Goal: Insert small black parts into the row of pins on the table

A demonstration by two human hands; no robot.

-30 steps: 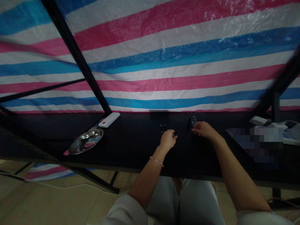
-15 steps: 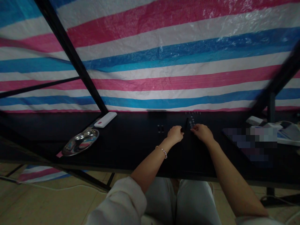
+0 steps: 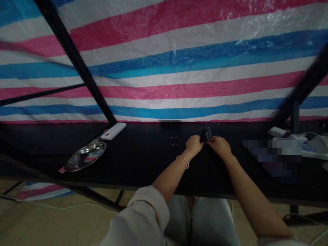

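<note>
My left hand (image 3: 194,144), a beaded bracelet (image 3: 186,162) on its wrist, is closed with the fingertips pinched over the black table (image 3: 143,153). Whatever they hold is too small and dark to make out. Close by on the right, my right hand (image 3: 219,146) is also pinched, its fingertips almost meeting the left ones. Just beyond the fingers lie a narrow black piece (image 3: 203,132) and a cluster of small grey round pieces (image 3: 208,132). Two small dark cylinders with light ends (image 3: 174,141) stand or lie left of my left hand.
Several tiny pale pieces (image 3: 210,123) line the table's back edge. At left are a shiny metal divided plate (image 3: 77,164) and a white box (image 3: 114,131). A dark blurred-out flat object (image 3: 258,159) and white items (image 3: 294,138) occupy the right. Black frame posts (image 3: 84,73) stand before a striped sheet.
My left hand has moved right, and my right hand slightly left, away from the grey pieces. Their fingertips have come close together. The view has shifted a little.
</note>
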